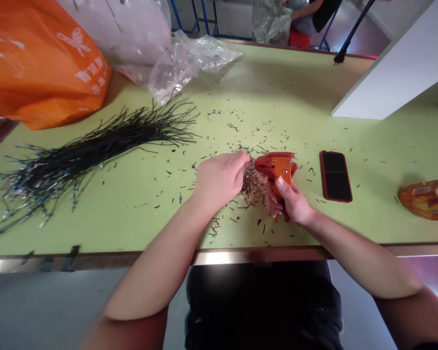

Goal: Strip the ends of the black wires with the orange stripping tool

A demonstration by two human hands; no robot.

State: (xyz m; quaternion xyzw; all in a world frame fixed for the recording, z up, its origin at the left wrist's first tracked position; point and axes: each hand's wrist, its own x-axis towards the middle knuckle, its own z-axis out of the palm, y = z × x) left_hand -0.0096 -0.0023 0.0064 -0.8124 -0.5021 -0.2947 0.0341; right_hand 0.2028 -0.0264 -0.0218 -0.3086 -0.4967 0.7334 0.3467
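My right hand (294,201) is wrapped around the grip of an orange and red wire stripper (275,163), whose nose points left. Right at that nose, my left hand (222,177) is closed in a pinch. Whatever its fingers hold is too small and hidden to make out. Beneath both hands lies a pile of short black and copper-coloured wire scraps (253,183), with more bits scattered around. To the left, a long bundle of black wires (109,143) rests on the yellow-green table (138,182), with blue pieces at its near-left ends.
An orange bag (47,68) and clear plastic bags (178,61) stand at the back left. A red-edged black phone (336,176) lies right of my hands, near an orange packet (427,198). A white panel (390,68) rises behind. Another person's arm (306,10) shows beyond the table.
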